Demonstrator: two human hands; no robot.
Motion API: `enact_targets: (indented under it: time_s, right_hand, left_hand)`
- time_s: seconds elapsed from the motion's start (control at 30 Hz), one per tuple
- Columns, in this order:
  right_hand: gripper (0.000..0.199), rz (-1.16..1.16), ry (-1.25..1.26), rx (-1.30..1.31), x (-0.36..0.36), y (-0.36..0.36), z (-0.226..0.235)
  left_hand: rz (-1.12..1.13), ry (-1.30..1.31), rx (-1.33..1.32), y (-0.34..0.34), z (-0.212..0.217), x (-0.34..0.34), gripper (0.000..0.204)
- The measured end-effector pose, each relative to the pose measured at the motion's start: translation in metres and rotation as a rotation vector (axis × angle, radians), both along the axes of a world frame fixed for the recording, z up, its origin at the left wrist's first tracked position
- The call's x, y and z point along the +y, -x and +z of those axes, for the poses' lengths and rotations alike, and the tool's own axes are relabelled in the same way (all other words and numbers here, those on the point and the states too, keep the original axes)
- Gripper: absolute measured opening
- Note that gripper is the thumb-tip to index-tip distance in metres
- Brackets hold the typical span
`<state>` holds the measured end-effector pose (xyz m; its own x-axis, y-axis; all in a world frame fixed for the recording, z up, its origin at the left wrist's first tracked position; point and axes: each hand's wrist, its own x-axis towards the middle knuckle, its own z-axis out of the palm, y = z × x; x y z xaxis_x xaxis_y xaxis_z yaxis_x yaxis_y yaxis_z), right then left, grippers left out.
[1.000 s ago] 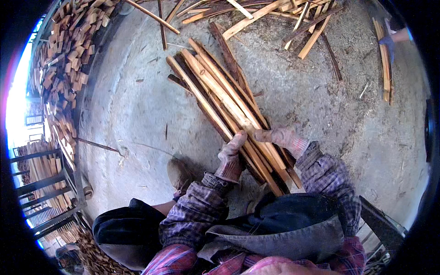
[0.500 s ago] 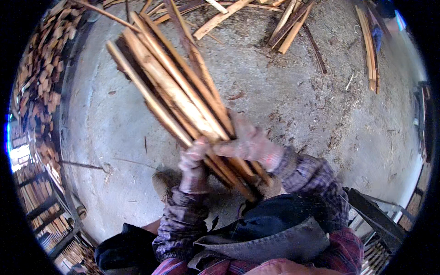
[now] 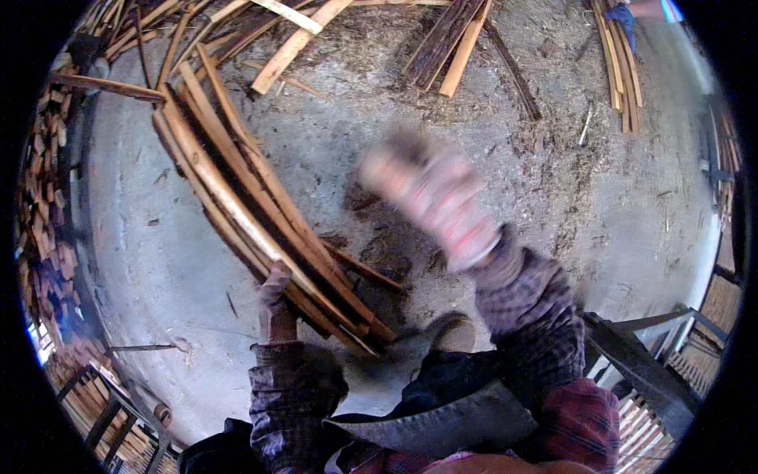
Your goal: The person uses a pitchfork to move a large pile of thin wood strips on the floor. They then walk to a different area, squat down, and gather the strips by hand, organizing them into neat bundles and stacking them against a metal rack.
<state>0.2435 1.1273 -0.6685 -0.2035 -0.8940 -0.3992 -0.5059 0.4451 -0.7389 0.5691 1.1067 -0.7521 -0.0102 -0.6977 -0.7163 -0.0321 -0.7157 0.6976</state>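
Note:
A bundle of long rough wooden slats (image 3: 237, 205), some with dark bark edges, slants from the upper left down to the middle, just in front of my feet. My left hand (image 3: 276, 304), in a dirty glove, grips its near left edge, the thumb lying on top and the other fingers hidden under the wood. My right hand (image 3: 430, 189), in a pale glove with reddish bands, is off the bundle, over the floor to its right. Motion smears its fingers, so whether they hold anything cannot be made out. One bark-edged piece (image 3: 363, 268) sticks out from the bundle's right side.
Loose slats (image 3: 300, 47) lie across the far floor, with another cluster (image 3: 450, 47) farther right. Beside more slats (image 3: 620, 71) at the far right, another person's arm (image 3: 651, 9) shows. Stacked wood (image 3: 47, 205) lines the left; dark metal racks (image 3: 643, 355) flank me.
My right hand has let go of the bundle and swung up and away. The bundle has shifted left and lower, with my left hand still on it.

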Motion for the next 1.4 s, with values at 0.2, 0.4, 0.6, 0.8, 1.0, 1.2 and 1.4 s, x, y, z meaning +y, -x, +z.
enact_targets:
  time_s: [0.2, 0.4, 0.6, 0.8, 1.0, 1.2, 1.4]
  right_hand:
    - [0.070, -0.652, 0.143, 1.016, -0.076, 0.110, -0.003]
    - [0.096, -0.090, 0.660, 0.605, -0.114, -0.007, 0.048]
    - [0.100, -0.201, 0.599, 0.607, -0.257, 0.028, 0.032]
    - [0.073, 0.290, 0.297, 1.035, -0.262, 0.050, 0.003]
    - [0.059, 0.439, 0.160, 0.795, -0.242, 0.067, 0.025]
    - [0.041, 0.390, 0.390, 0.796, -0.168, 0.084, -0.031]
    - [0.025, 0.349, 0.466, 0.971, -0.048, 0.106, -0.023]
  left_hand:
    - [-0.026, -0.056, -0.030, 0.008, -0.011, 0.002, 0.050]
    - [-0.219, 0.089, -0.178, -0.035, -0.001, 0.025, 0.036]
    - [-0.190, 0.051, -0.466, 0.021, 0.028, 0.007, 0.020]
    - [-0.005, -0.019, -0.285, 0.032, 0.037, 0.004, 0.021]
    - [0.041, -0.023, -0.243, 0.030, 0.037, 0.006, 0.021]
    - [0.048, -0.003, -0.206, 0.017, 0.030, 0.012, 0.022]
    - [0.000, 0.053, -0.102, 0.019, 0.018, 0.004, 0.023]
